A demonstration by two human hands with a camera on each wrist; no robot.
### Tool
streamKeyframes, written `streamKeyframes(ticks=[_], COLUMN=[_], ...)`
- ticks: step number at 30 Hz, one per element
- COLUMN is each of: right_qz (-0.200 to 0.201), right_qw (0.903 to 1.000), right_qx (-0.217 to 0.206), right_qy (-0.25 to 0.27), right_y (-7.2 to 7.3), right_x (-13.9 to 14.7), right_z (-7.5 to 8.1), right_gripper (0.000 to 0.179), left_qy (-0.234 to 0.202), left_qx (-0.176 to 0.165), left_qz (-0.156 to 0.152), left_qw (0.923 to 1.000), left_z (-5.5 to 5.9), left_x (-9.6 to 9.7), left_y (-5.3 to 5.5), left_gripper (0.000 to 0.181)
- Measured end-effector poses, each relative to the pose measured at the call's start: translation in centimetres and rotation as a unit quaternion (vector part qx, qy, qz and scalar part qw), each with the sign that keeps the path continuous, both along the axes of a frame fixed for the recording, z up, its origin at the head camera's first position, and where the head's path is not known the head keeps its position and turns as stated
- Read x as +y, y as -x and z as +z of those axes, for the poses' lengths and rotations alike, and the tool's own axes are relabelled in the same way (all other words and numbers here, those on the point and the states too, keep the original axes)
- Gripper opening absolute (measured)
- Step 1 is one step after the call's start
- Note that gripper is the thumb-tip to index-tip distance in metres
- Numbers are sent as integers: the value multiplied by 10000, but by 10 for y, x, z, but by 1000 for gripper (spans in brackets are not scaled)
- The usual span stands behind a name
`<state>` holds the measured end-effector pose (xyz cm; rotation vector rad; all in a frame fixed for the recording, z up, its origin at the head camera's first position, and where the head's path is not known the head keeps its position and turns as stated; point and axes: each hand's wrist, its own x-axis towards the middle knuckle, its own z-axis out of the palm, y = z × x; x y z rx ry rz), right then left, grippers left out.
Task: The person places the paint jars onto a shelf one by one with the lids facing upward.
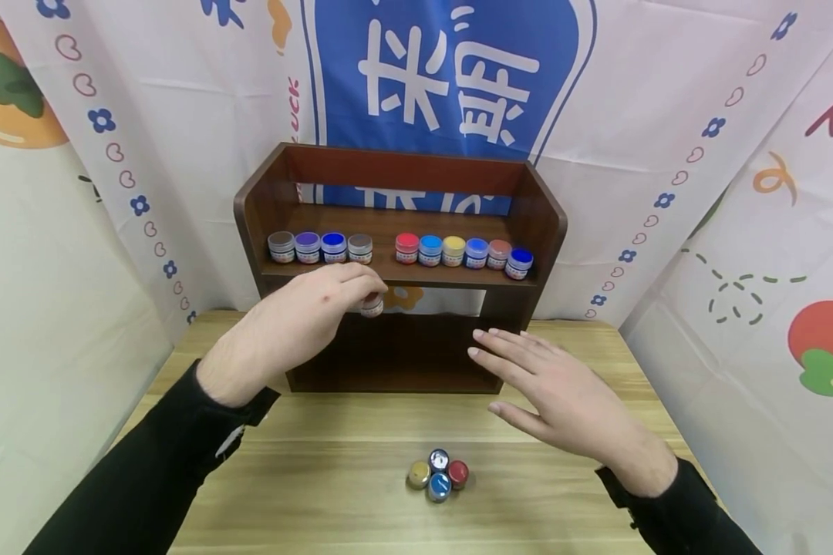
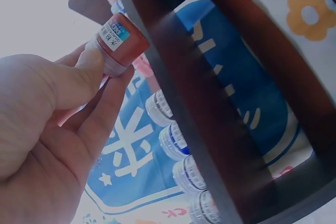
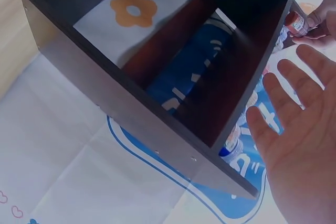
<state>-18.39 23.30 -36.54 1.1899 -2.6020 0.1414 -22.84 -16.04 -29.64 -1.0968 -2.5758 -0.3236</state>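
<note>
Backdrop: white cloth (image 1: 645,146) is hanging behind and at both sides, showing a large blue panel (image 1: 416,85) with white characters, plus hearts and small flowers.
Table edges: a pale wood-grain table (image 1: 305,501) is filling the foreground; its left and right edges are running close to the cloth, and its surface is stretching forward from the shelf's foot towards the wearer.
Shelf: a dark brown two-tier shelf (image 1: 416,171) is standing at the back of the table; its side panels are bounding both tiers.
Upper tier: four jars (image 1: 308,248) are standing in a row on the left, showing grey-brown, purple, blue and grey; six jars (image 1: 453,252) are standing on the right, showing red, light blue, yellow, soft blue, reddish brown and deep blue; a gap is separating the two groups.
Lower tier: an orange flower print (image 1: 404,297) on the cloth is showing through the opening at the back.
Table cluster: four small jars (image 1: 439,486) are sitting close together near the front, yellowish, dark, red and blue.
Left hand: the left hand (image 1: 305,308) is reaching to the shelf and pinching a reddish-brown jar (image 2: 126,43) by its lid end, between thumb and fingers; the jar is hanging just in front of the upper board, near the gap.
Right hand: the right hand (image 1: 562,385) is hovering above the table, before the shelf's right side; its fingers are extending straight, the thumb standing apart.
</note>
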Motion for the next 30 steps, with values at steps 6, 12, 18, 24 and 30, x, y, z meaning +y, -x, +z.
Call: streamKeyframes(ticks=[6,12,18,24,30], right_qz=[-93,-371,-475,-448,-463], right_qw=[9998,9993,9988,9989,9987], right_qx=[103,-55,-131,-143,-185], right_qy=[106,4,-57,-16,-38], right_y=[4,5,5,5,5], right_x=[6,10,12,12,12], right_z=[9,17,20,20,20], right_gripper=[80,80,81,80,79], left_qy=[14,85,167,230,249], left_qx=[-17,-17,113,74,131], left_qz=[40,132,182,210,198], left_qw=[10000,9999,9996,9995,9994], left_z=[15,26,30,30,28], left_x=[7,15,20,20,19], left_y=[13,27,42,56,66], left_gripper=[44,44,48,47,41])
